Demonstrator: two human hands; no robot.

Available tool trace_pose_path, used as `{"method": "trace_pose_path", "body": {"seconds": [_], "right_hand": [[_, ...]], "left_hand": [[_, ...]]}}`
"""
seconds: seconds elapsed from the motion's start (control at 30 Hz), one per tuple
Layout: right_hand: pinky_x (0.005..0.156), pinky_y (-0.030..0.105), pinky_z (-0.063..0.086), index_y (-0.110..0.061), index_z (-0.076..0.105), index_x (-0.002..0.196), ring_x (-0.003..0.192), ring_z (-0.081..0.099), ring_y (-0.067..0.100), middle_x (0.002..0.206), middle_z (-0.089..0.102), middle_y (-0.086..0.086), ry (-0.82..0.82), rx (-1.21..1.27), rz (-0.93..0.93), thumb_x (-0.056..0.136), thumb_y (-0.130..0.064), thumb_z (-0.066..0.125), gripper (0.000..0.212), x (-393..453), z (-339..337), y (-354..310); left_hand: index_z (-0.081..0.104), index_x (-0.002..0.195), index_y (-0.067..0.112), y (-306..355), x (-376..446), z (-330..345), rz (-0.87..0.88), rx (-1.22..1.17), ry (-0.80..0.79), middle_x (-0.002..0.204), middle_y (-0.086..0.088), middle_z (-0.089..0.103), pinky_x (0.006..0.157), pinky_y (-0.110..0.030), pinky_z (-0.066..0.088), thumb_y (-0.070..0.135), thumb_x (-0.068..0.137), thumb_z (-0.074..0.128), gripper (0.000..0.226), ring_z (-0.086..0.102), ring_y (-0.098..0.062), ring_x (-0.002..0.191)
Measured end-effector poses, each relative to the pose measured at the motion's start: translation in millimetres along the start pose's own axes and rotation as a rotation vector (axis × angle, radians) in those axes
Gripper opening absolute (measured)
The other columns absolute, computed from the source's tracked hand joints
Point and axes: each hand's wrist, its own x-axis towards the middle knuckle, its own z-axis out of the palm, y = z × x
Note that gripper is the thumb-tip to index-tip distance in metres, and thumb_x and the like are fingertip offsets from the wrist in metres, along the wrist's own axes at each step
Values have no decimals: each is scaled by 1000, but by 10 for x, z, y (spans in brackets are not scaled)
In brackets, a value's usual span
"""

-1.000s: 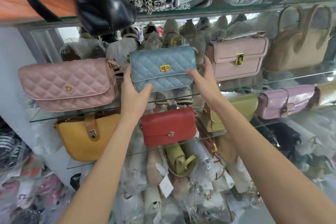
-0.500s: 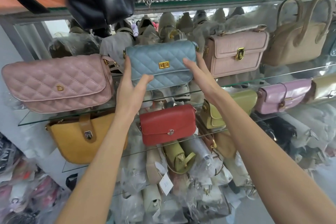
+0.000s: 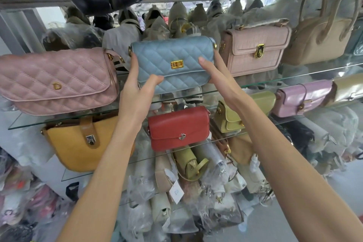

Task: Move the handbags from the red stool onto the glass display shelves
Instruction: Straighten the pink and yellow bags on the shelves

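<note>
The blue quilted handbag stands on the glass shelf at about twelve o'clock from the red bag, with the pink quilted bag at its nine o'clock and the pale pink boxy bag at its three. It looks small, light and softly padded with a smooth, possibly slippery skin, so the two short ends seem the best places to hold it. The left hand grips its left end, thumb across the lower front and fingers behind, while the right hand lies with nearly straight fingers against the right end, steadying rather than clasping.
</note>
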Motion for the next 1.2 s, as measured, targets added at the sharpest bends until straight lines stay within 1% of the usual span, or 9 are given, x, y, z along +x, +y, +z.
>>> {"method": "trace_pose_path", "body": {"seconds": [0.17, 0.4, 0.5, 0.57, 0.63, 0.77, 0.9, 1.03, 1.2], "right_hand": [[123, 39, 42, -34, 36, 161, 139, 56, 2, 152, 59, -16, 21, -43, -18, 106, -44, 65, 64, -17, 6, 64], [109, 17, 45, -35, 35, 161, 135, 55, -7, 148, 59, -23, 77, -79, -27, 108, -42, 62, 60, -48, 29, 123], [107, 11, 43, -44, 35, 154, 130, 54, -16, 136, 57, -39, 58, -81, 13, 110, -41, 57, 50, -31, -15, 131], [117, 21, 41, -43, 29, 161, 135, 51, -12, 136, 53, -41, 49, -91, 15, 109, -44, 58, 60, -27, -46, 119], [124, 34, 39, -37, 25, 166, 141, 49, -5, 142, 51, -35, 23, -98, -10, 108, -44, 59, 68, -56, -91, 113], [125, 39, 39, -23, 23, 169, 147, 47, 7, 159, 48, -10, -20, -111, -29, 106, -44, 61, 76, -102, -235, 162], [115, 31, 47, -25, 35, 164, 143, 51, 12, 155, 48, -7, -27, -141, -60, 108, -40, 62, 64, -221, -602, 264], [113, 33, 48, -27, 52, 151, 132, 57, 8, 146, 56, -10, 51, -138, -78, 105, -34, 66, 48, -308, -1178, 411], [99, 16, 49, -20, 56, 147, 113, 59, -5, 142, 59, -2, 213, -76, -11, 103, -18, 68, 46, -331, -1935, 555]], "left_hand": [[20, 163, 47, -45, 23, -43, 26, 66, 7, 138, 40, 51, 77, -4, 49, 30, 93, 68, 87, 55, 12, 124], [18, 166, 41, -167, -32, 10, 55, 46, 21, 155, 22, 47, 74, -5, 53, 11, 97, 65, 89, 62, -2, 126], [19, 165, 41, -214, -62, 71, 108, 94, 48, 156, 25, 45, 100, -19, 52, 14, 94, 67, 90, 53, -1, 137], [23, 164, 42, -244, -82, 135, 119, 96, 77, 157, 22, 47, 115, -31, 43, 20, 90, 68, 90, 50, 0, 140], [27, 163, 42, -242, -141, 244, 98, 121, 168, 156, 20, 44, 115, -22, 36, 26, 88, 70, 88, 45, 6, 138], [32, 160, 30, -222, -398, 566, 118, 221, 371, 153, 9, 34, 100, 3, 25, 20, 94, 70, 77, 35, 7, 134], [44, 148, 30, -143, -622, 1066, 196, 218, 531, 148, 1, 41, 117, -26, 34, 15, 92, 68, 63, 41, -11, 141], [50, 131, 39, -84, -678, 1661, 248, 171, 503, 136, 7, 50, 119, -38, 37, 15, 89, 65, 50, 50, -7, 133], [56, 140, 23, -53, -516, 2343, 170, 135, 334, 142, 5, 57, 118, -35, 41, 21, 87, 64, 53, 53, -4, 131]]}}
